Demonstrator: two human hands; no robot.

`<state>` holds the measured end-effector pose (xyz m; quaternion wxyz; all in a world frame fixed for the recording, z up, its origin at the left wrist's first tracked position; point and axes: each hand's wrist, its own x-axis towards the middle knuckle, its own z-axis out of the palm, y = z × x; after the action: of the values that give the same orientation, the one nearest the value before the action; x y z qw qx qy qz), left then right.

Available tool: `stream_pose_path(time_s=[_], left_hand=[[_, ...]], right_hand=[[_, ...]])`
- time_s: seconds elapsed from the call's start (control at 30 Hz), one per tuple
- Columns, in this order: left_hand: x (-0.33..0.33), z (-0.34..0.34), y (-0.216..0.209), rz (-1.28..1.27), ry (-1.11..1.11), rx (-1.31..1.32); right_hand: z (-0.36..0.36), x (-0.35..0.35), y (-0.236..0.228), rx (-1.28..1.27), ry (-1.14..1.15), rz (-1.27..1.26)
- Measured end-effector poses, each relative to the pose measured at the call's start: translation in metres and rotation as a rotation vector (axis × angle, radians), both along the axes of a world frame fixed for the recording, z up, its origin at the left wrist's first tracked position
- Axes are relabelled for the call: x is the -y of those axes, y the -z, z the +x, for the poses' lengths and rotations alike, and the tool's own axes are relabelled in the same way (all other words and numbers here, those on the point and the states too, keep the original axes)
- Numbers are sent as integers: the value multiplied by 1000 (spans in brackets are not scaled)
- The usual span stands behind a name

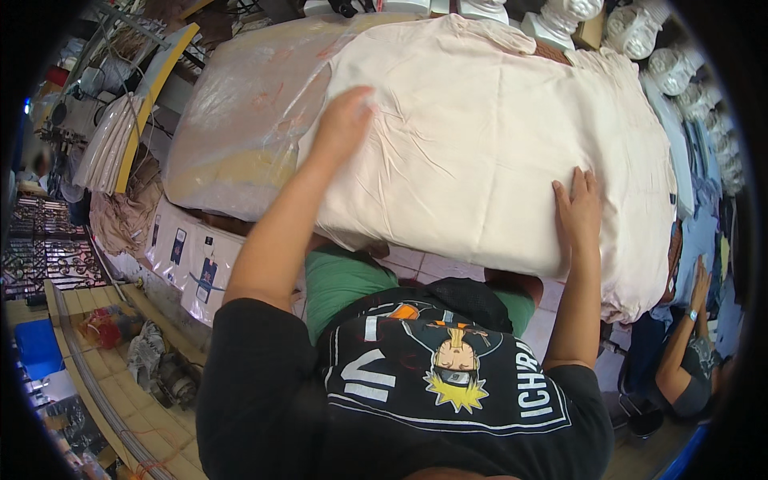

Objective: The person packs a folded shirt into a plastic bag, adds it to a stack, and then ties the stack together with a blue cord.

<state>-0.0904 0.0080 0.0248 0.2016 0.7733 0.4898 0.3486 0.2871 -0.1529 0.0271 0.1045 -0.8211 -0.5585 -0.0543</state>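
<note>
A cream cloth garment (pixel 496 152) is spread across the padded table in front of me, smooth in the middle. Creases fan out beside my left hand (pixel 346 124), which rests on the garment's left part. Its fingers are slightly blurred but look stretched out, holding nothing. My right hand (pixel 579 210) lies flat on the right half of the cloth, fingers a little apart. Bunched fabric hangs over the near right corner and gathers at the far edge. Clear plastic sheeting (pixel 240 112) covers the table's left end, where the garment does not reach.
White mannequin heads (pixel 632 28) line the far right. Tagged pale garments (pixel 188 256) lie below the table's left end. At left stands a yellow-edged board (pixel 156 104). A co-worker's arm (pixel 688 344) reaches toward blue garments (pixel 702 192) at right.
</note>
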Motion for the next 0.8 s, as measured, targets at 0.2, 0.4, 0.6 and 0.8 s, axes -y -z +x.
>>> stream_pose_path(time_s=[0.2,0.4,0.6,0.8], left_hand=[[-128,-55,16,-92,-313,-52],[-163,-37,16,-328,-172,-145],[-181,-66,11,-554,-193,301],[-197,-62,9,-609,-130,80]], right_hand=[[-61,-41,-20,-64,-324,133],[-61,-56,13,-62,-302,90],[-63,-65,-2,-22,-322,133],[-25,-158,-35,-210,-287,223]])
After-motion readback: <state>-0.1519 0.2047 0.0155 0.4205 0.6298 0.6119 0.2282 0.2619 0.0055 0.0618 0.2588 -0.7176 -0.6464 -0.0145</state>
